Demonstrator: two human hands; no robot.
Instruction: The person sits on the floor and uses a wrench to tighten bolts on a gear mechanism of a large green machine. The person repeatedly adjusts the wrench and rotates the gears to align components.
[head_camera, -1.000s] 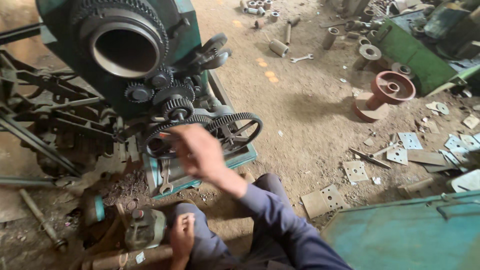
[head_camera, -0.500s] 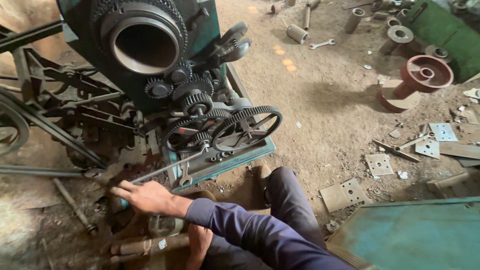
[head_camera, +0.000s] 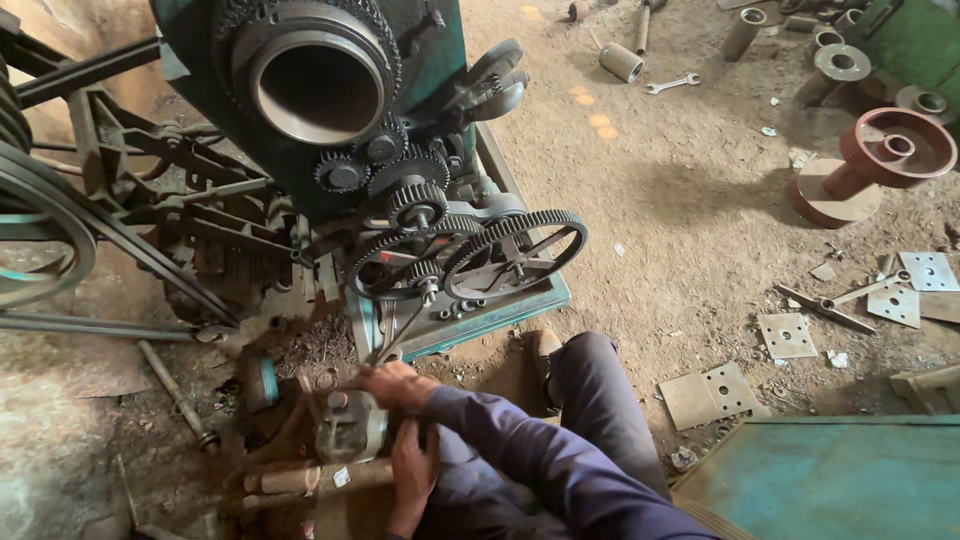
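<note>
Fingers of both hands, right hand (head_camera: 398, 385) and left hand (head_camera: 412, 462), wrap a grimy grey metal casting (head_camera: 348, 428).

Left hand (head_camera: 412, 470): fingers curled against the near side of a grey metal housing (head_camera: 350, 428) on the dirt floor (head_camera: 680, 200).
Right hand (head_camera: 395, 385): reaches across the body, fingers closed on a thin steel rod (head_camera: 400, 335) just above the housing.
Gear train: two large spoked gears (head_camera: 515, 255) meshed on the green lathe headstock (head_camera: 320, 90).
Floor, far right: red flanged pulley (head_camera: 885, 150); drilled plates (head_camera: 785, 335) near the person's knee.
</note>
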